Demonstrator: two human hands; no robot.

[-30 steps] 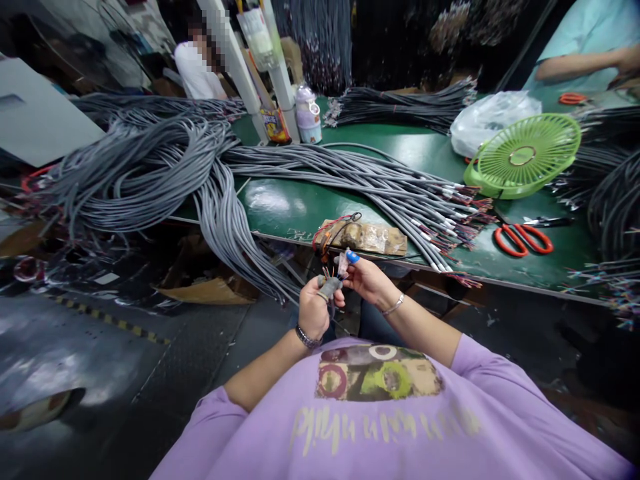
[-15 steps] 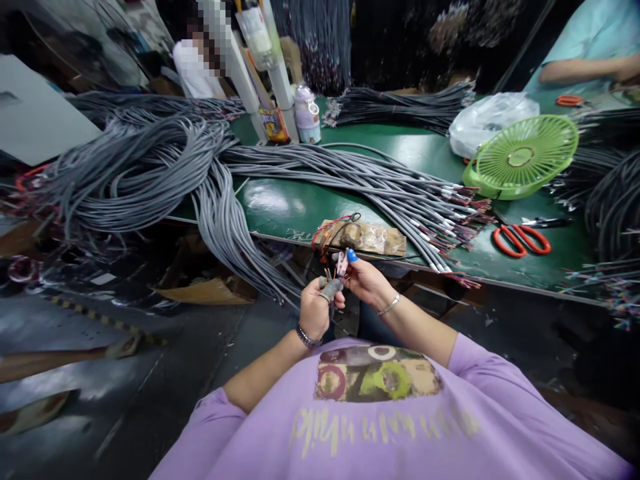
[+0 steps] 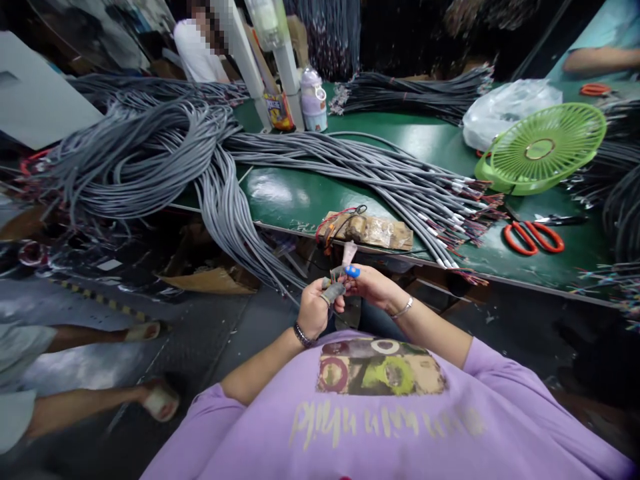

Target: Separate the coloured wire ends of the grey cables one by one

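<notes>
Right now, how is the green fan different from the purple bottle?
The fan is bright green, but the bottle is light purple and white.
The fan has a wide, round face with lots of slats, while the bottle is narrow and smooth-sided.
The fan's face is tilted; the bottle stands upright.
Both are on the green table.

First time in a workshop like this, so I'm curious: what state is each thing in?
Left hand: closed on thin wires
Right hand: pinching at them
Gray cables: laid lengthwise, coloured ends exposed
Bottle: upright, lid on
Plastic bag: crumpled
Green fan: can't tell if running
Orange-handled scissors: lying unheld
</notes>
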